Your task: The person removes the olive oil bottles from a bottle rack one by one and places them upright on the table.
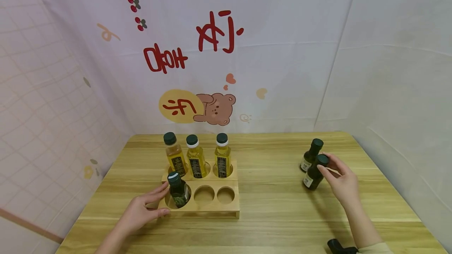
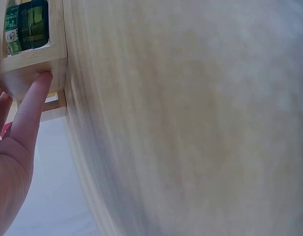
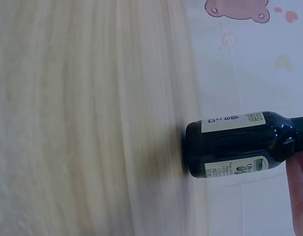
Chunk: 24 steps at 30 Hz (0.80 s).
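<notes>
Rightward on the wood-grained tabletop, the right hand is pinching a dark olive-oil bottle at its cap and neck. The bottle is hanging or standing below the fingertips, its body leaning slightly; whether its base is touching the wood, the views are not settling. A second dark bottle is standing just behind it. At the left, the left hand is resting against a two-tier wooden rack, its fingers extending along the side and its thumb pressing the front, without holding a bottle. Beside these fingers, a dark green bottle is occupying the leftmost front hole; the two round front holes to its right are gaping. Three clear-walled bottles of yellow oil are filling the rear tier, wearing dark green caps. The held bottle's glossy, cylindrical body is narrowing through a rounded shoulder and bearing pale printed labels, one showing green olives. The rack's smooth, pale wood is matching the tabletop's yellowish tone.
</notes>
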Each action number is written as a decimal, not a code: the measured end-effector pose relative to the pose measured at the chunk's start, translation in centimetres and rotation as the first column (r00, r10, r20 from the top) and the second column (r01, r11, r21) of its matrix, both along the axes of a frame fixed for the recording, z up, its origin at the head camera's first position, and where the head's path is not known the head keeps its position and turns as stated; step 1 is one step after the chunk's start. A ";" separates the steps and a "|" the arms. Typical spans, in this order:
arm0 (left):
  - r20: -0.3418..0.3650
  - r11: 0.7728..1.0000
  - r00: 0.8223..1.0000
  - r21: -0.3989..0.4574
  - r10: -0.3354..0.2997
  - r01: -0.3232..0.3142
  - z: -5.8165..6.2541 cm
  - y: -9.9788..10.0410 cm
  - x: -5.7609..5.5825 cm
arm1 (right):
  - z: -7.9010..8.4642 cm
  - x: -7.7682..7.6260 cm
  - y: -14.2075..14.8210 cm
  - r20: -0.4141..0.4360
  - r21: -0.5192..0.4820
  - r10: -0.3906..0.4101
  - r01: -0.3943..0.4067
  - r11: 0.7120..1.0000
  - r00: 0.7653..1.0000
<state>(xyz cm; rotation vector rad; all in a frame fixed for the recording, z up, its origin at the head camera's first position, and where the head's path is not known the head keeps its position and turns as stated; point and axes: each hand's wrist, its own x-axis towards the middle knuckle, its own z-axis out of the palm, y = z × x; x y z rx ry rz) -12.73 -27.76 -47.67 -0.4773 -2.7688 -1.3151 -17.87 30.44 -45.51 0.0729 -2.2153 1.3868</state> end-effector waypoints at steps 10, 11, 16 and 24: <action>0.015 0.999 1.000 0.036 -0.006 0.006 -0.1 0.0 0.0 | 0.1 0.0 1.0 0.043 0.029 -0.038 0.037 0.999 0.998; 0.013 0.999 1.000 0.037 -0.008 0.007 -0.1 0.0 0.0 | 0.1 -0.1 1.0 0.047 0.029 -0.041 0.040 0.999 0.998; 0.002 0.999 1.000 0.037 -0.004 0.004 -0.2 0.0 -0.1 | 0.1 -0.2 1.3 0.054 0.037 -0.055 0.053 0.998 0.997; 0.008 0.999 1.000 0.046 0.001 -0.001 -0.2 0.0 -0.1 | -0.2 -0.5 1.7 0.063 0.036 -0.076 0.074 0.997 0.995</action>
